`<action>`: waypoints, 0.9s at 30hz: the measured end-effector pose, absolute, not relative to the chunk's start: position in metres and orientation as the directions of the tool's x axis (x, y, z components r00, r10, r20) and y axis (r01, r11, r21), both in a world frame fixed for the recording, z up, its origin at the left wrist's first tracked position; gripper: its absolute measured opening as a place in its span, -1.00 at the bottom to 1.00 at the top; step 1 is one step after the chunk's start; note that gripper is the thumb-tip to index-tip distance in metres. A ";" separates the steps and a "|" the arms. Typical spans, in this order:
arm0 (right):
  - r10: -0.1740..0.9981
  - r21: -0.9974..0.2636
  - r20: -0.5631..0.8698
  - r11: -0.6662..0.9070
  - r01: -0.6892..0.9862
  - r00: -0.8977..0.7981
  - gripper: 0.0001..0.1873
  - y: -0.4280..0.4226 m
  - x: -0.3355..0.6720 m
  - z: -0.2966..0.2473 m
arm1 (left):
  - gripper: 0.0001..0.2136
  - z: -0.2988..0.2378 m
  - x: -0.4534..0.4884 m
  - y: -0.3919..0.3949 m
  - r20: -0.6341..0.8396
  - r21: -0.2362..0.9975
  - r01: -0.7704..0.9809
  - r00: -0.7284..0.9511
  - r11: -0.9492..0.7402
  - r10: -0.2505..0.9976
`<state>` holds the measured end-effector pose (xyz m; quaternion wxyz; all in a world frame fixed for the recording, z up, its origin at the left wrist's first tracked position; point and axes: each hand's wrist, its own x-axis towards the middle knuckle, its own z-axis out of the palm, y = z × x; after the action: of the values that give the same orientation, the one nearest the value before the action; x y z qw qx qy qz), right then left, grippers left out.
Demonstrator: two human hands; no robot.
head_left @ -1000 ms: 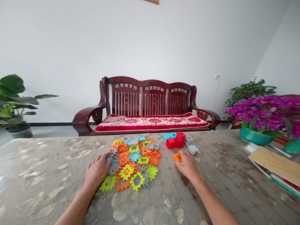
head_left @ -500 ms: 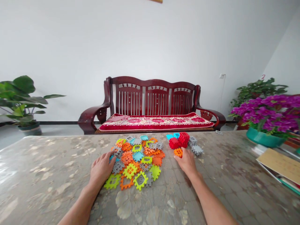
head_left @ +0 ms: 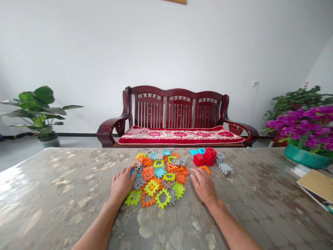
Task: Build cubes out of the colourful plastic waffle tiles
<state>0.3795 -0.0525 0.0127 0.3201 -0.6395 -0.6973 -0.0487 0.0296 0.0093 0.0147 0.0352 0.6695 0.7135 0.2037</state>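
A loose spread of interlocking plastic tiles (head_left: 151,187) in orange, lime green, grey and light blue covers the middle of the table. At its left edge rests my left hand (head_left: 121,185), fingers stretched, the tips touching or just above grey and blue tiles. My right hand (head_left: 204,185) lies to the right of the spread, fingers apart and nothing visible in them. Just behind its fingers an orange tile (head_left: 206,169) is partly hidden. Beyond that are stacked red tiles (head_left: 209,156), blue tiles (head_left: 201,151) and grey tiles (head_left: 225,168).
The table (head_left: 78,194) has a patterned cover. At its right side stand purple flowers in a teal pot (head_left: 301,156), beside books or papers (head_left: 316,183). A small grey piece (head_left: 250,149) lies at the far edge. Behind is a wooden bench (head_left: 179,91).
My right hand has let go of the orange tile and shifted left toward the spread, its fingers opening. My left hand stays at the spread's edge. The camera view has turned slightly left.
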 end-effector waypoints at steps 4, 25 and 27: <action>0.882 -0.400 0.472 0.233 0.886 -0.019 -0.73 -0.039 0.365 0.010 | -0.60 0.015 0.030 0.008 0.227 0.338 0.941 -0.096 0.014 0.969; 0.899 0.022 0.251 0.365 0.931 -0.359 -0.80 0.013 0.353 0.041 | -0.64 0.017 0.031 0.006 0.230 0.377 0.926 -0.097 0.003 0.968; 0.884 0.049 0.258 0.390 0.919 -0.389 -0.79 0.012 0.352 0.041 | -0.64 0.017 0.031 0.006 0.227 0.381 0.925 -0.100 0.007 0.969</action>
<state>0.3522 0.0118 0.0408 0.0954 -0.5444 -0.8283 -0.0920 0.0314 0.0058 0.0166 0.0497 0.6689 0.7077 0.2221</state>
